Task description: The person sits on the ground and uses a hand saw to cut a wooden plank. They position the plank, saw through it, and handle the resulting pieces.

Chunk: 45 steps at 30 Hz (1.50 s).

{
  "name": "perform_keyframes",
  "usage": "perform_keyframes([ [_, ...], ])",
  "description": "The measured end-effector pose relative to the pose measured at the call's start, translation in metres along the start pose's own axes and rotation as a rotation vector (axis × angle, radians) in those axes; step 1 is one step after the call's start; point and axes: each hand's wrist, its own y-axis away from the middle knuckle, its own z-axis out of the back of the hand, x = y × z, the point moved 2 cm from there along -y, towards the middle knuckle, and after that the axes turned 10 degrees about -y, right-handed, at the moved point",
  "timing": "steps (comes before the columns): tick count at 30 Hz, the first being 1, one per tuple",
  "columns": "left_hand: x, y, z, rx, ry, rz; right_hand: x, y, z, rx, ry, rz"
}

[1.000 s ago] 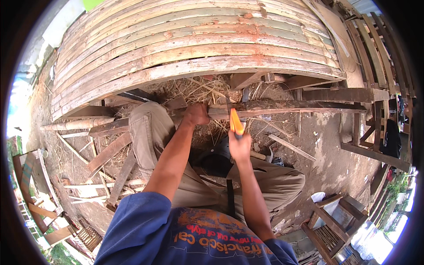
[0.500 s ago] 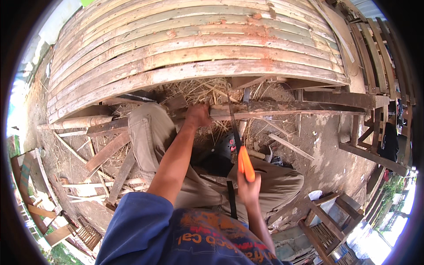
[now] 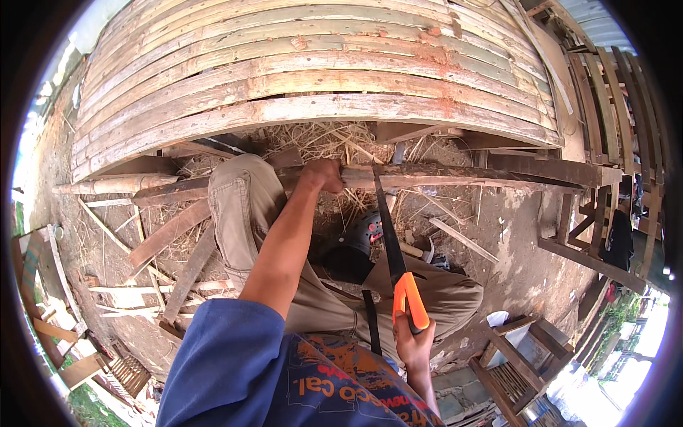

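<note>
A hand saw with a dark blade and an orange handle (image 3: pixel 410 302) is in my right hand (image 3: pixel 413 340), whose fingers wrap round the grip. Its blade (image 3: pixel 390 238) points away from me, and the tip lies across a long, rough wooden beam (image 3: pixel 441 177). My left hand (image 3: pixel 324 175) is closed over that beam, just left of the blade. The beam runs left to right in front of me, passing by my raised left knee (image 3: pixel 245 185). I cannot see whether the blade has cut into the wood.
A slatted bamboo platform (image 3: pixel 306 75) stands just beyond the beam. Below lie straw, loose wood strips (image 3: pixel 464 240) and boards (image 3: pixel 171 233). A dark clog (image 3: pixel 366 229) and a hammer-like tool (image 3: pixel 420 249) are near my legs. Wooden frames (image 3: pixel 523 363) stand at right.
My right hand has drawn the saw back toward me and slightly right, so more blade shows on my side of the beam. My left hand stays on the beam.
</note>
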Motion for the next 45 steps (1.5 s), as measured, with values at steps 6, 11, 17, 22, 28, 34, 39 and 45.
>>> perform_keyframes([
  [6,-0.02,0.004,-0.042,-0.754,-0.274,0.143,-0.012,-0.17,-0.086,-0.126,0.143,0.329],
  [11,-0.013,0.003,-0.017,-0.266,-0.114,0.055,-0.009,-0.169,-0.087,-0.108,0.174,0.242],
  [17,0.016,-0.027,0.01,0.129,0.155,-0.041,-0.003,-0.012,-0.011,0.004,-0.018,0.021],
  [22,0.004,-0.014,0.007,0.04,0.124,0.02,-0.022,-0.104,-0.056,-0.084,0.118,0.273],
  [28,-0.019,0.005,-0.014,-0.31,-0.192,0.073,-0.013,-0.191,-0.095,-0.133,0.078,0.249],
  [34,0.009,-0.012,0.003,-0.027,0.019,-0.032,-0.039,-0.041,-0.024,0.016,-0.063,0.098],
  [39,0.001,-0.007,-0.006,-0.121,0.039,0.076,-0.024,-0.075,-0.038,-0.02,0.031,0.25],
  [45,-0.01,-0.005,-0.013,-0.295,0.014,0.039,-0.016,-0.195,-0.094,-0.105,0.099,0.271],
])
